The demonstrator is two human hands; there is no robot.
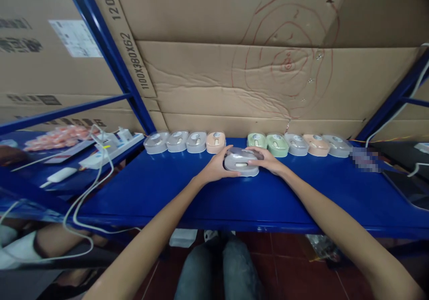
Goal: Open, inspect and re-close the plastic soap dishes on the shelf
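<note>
A grey lidded plastic box [241, 162] with a pale latch in front sits at the middle of the blue shelf, between my two hands. My left hand [217, 165] grips its left side, thumb along the front. The right side is gripped by my right hand [267, 160], thumb near the latch. Just behind, similar boxes form a row with a gap at the middle. An orange box [216, 143] ends the left group beside a grey box [196, 143]. To the right of the gap come a green box [256, 141], another green box [277, 146] and several more.
The blue shelf [161, 192] has a cardboard wall [201, 76] behind it. At left are white cables [78, 206], a power strip [110, 150] and a pile of orange wrapped pieces [60, 138]. Another person's limb [53, 242] shows at lower left. A dark device [407, 188] lies at right.
</note>
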